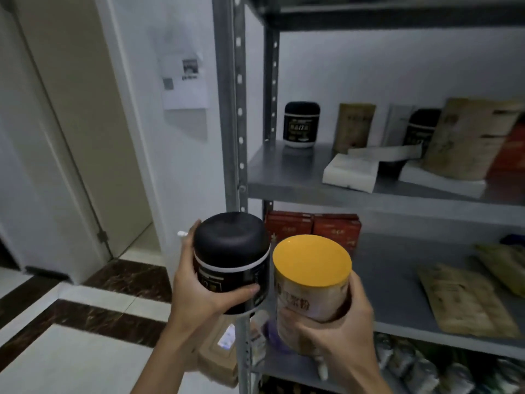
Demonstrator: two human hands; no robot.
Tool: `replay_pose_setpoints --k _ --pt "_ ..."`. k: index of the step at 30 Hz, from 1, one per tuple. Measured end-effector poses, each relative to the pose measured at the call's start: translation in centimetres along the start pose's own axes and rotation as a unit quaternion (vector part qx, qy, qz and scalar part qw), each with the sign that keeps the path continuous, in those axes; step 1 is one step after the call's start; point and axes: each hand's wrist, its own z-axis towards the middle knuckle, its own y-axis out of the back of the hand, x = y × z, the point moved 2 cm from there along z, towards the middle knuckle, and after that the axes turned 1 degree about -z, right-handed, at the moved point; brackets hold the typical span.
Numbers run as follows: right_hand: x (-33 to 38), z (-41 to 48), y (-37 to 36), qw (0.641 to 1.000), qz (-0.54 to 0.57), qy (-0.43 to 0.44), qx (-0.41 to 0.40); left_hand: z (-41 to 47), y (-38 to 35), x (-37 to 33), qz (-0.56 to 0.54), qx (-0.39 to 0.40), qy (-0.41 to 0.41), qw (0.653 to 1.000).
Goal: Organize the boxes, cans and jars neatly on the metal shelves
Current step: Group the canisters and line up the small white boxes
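Held stock: black-lidded jar (231,264), upright, clasped in left hand (196,291); yellow-lidded can (311,277), upright, clasped in right hand (341,334). The two containers sit almost touching, in front of the metal shelves' front-left post (237,109).

Likely destination: upper shelf (284,174), above and right of both hands, where a matching black jar (302,125) stands at back left beside open space. Left hand nearer.
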Motion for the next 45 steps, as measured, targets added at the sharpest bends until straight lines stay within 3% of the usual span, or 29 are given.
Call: replay_pose_setpoints --k 12,19,32,39,45 --pt "7.4 6.3 5.6 0.997 0.02 0.062 -0.042 6.6 -6.6 -8.4 -0.02 0.013 -0.073 0.997" --pt "8.8 9.4 5.9 0.997 0.024 0.061 -0.045 10.6 -8.6 -9.5 -0.03 0.018 -0.092 0.995" --pt "10.4 14.9 6.7 0.992 0.024 0.073 -0.101 19.2 -12.6 -5.7 -0.017 0.025 -0.084 0.996" --pt "10.9 17.8 5.9 0.991 0.017 0.075 -0.113 22.7 -14.0 -3.4 -0.003 0.079 -0.113 0.99" --pt "10.4 19.7 4.7 0.992 0.014 0.064 -0.112 24.8 -15.3 -3.2 0.048 0.108 -0.06 0.991"
